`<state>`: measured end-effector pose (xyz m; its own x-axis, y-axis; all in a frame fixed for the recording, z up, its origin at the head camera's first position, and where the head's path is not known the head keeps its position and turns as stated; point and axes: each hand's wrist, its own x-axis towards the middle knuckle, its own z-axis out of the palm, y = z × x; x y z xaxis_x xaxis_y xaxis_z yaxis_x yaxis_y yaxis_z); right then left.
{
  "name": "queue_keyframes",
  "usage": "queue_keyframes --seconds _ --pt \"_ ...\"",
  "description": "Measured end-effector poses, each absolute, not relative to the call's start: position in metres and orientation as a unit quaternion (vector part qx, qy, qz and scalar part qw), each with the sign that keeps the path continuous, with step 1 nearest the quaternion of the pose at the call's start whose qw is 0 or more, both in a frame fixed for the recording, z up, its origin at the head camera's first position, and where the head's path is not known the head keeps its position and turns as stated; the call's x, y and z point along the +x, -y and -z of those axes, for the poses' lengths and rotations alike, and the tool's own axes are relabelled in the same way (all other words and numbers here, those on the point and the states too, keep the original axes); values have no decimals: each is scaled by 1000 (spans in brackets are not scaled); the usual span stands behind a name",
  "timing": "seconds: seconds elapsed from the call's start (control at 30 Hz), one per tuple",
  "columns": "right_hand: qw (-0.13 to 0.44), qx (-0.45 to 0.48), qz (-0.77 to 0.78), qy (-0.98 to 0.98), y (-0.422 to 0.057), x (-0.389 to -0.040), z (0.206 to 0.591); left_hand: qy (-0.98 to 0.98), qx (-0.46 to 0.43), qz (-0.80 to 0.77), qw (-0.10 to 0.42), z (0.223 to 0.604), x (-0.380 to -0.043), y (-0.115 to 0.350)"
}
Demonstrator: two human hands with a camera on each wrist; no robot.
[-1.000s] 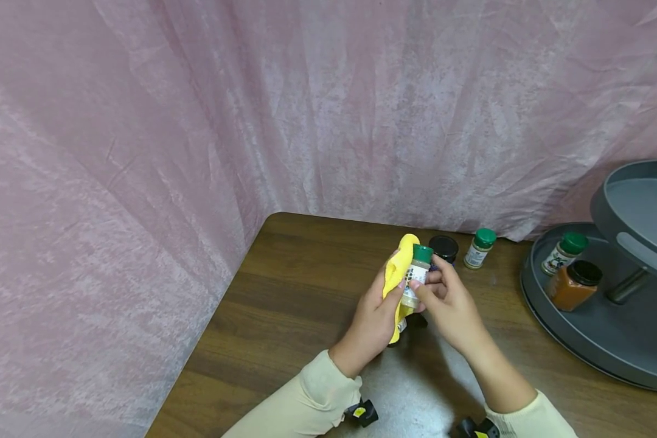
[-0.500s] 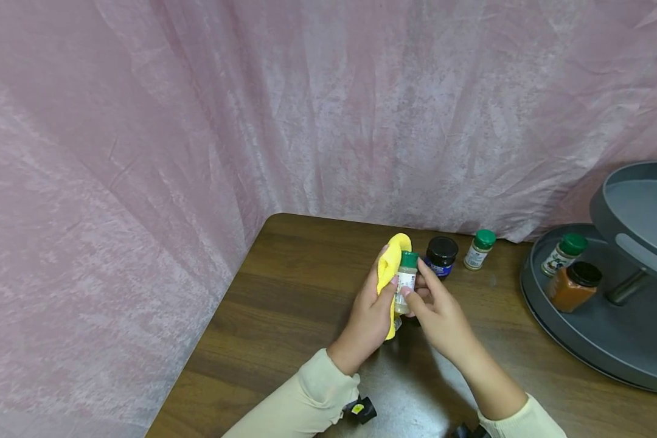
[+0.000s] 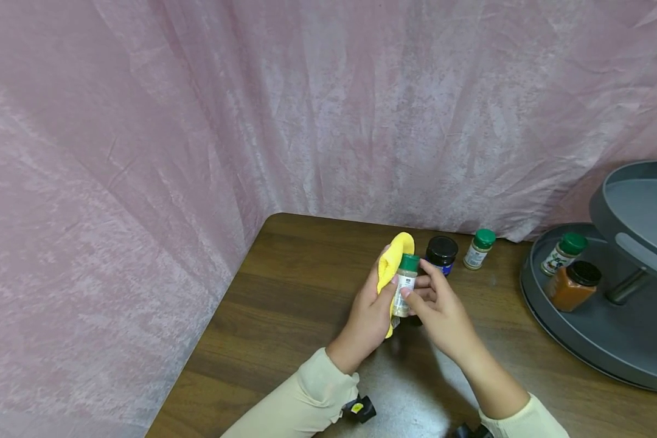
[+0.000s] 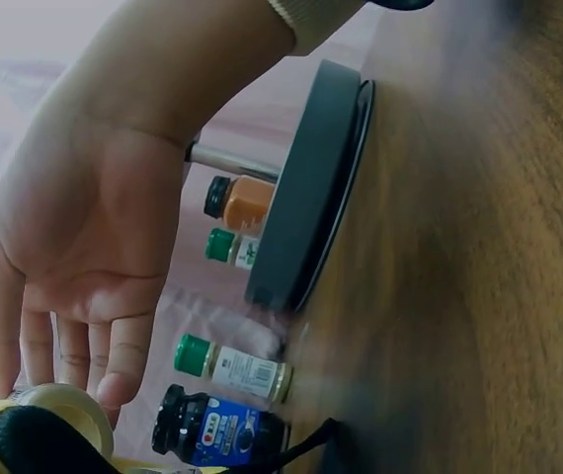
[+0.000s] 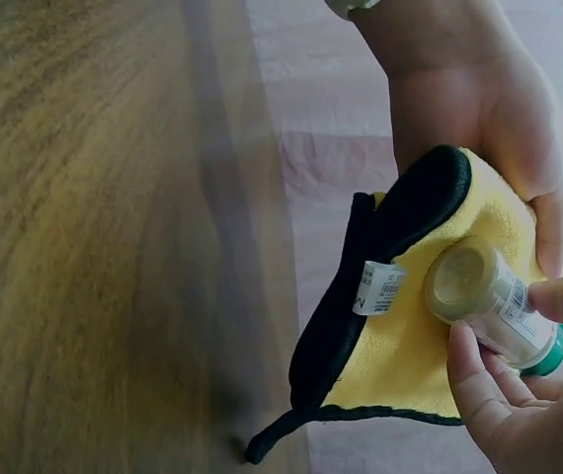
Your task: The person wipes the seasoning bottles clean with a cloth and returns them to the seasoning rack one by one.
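Observation:
A small spice jar (image 3: 406, 286) with a green lid and white label is held up over the table, slightly tilted. My right hand (image 3: 446, 313) pinches it between thumb and fingers. In my left hand (image 3: 364, 319) is a yellow cloth (image 3: 395, 255), wrapped along the jar's left side, with the left thumb near the label. The right wrist view shows the cloth's black edging (image 5: 326, 336) and white tag (image 5: 378, 288), and the bare jar bottom (image 5: 461, 281) facing the camera. The left fingers are partly hidden behind the cloth.
Behind the hands stand a black-lidded jar with a blue label (image 3: 441, 254) and another green-lidded jar (image 3: 479, 249). At right, a grey two-tier round tray (image 3: 547, 340) bears a green-lidded jar (image 3: 564, 254) and an orange-filled jar (image 3: 575, 286). A pink curtain (image 3: 350, 121) hangs behind the table.
Both hands have shifted a little left and down with the cloth and jar, uncovering more of the black-lidded jar. The label on the held jar has turned somewhat.

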<state>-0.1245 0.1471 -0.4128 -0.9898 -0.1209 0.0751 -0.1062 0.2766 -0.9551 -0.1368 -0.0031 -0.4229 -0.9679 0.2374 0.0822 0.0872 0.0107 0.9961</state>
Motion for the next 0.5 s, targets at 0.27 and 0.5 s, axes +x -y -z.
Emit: queue_keyframes --seconds 0.27,0.5 --pt "-9 -42 609 -792 -154 -129 414 -715 115 -685 76 426 -133 -2" --pt "-15 -26 594 -804 -158 -133 414 -706 121 -692 88 430 -131 -5"
